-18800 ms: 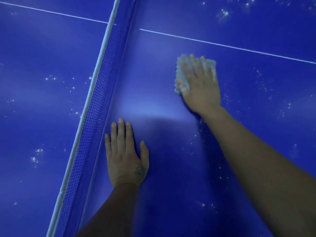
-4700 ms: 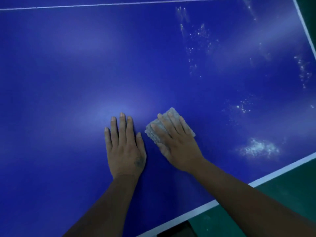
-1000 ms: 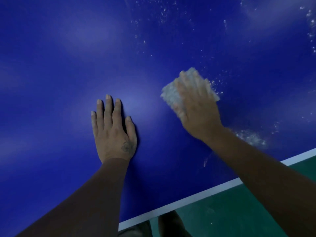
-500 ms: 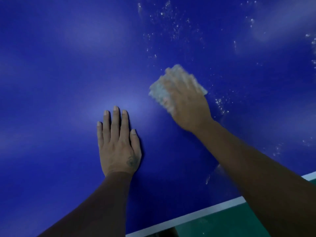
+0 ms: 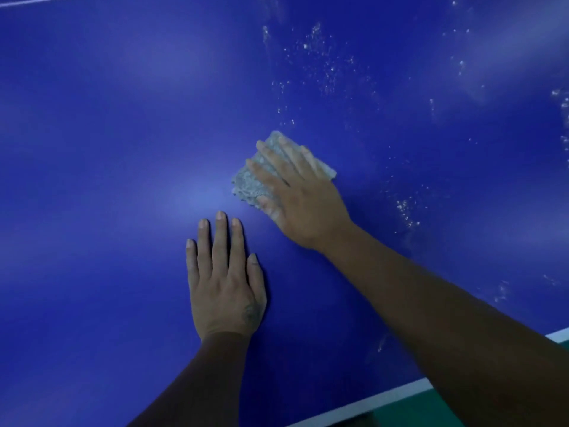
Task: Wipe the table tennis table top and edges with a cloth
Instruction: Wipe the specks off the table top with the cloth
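Note:
A blue table tennis table top (image 5: 107, 149) fills the view. A folded pale grey cloth (image 5: 251, 181) lies flat on it near the middle. My right hand (image 5: 300, 200) presses on the cloth with straight, spread fingers and covers most of it. My left hand (image 5: 224, 282) rests flat on the bare top, just below and left of the cloth, fingers straight and together. White dusty specks (image 5: 323, 66) are scattered over the top beyond and to the right of the cloth.
The table's white edge line (image 5: 385, 402) runs along the lower right, with green floor (image 5: 431, 411) beyond it. A thin white line (image 5: 37, 2) crosses the far upper left corner. More white specks (image 5: 406, 211) lie to the right of my right hand.
My right hand has slid the cloth toward me and left, closer to my left hand. The left hand stays flat on the table.

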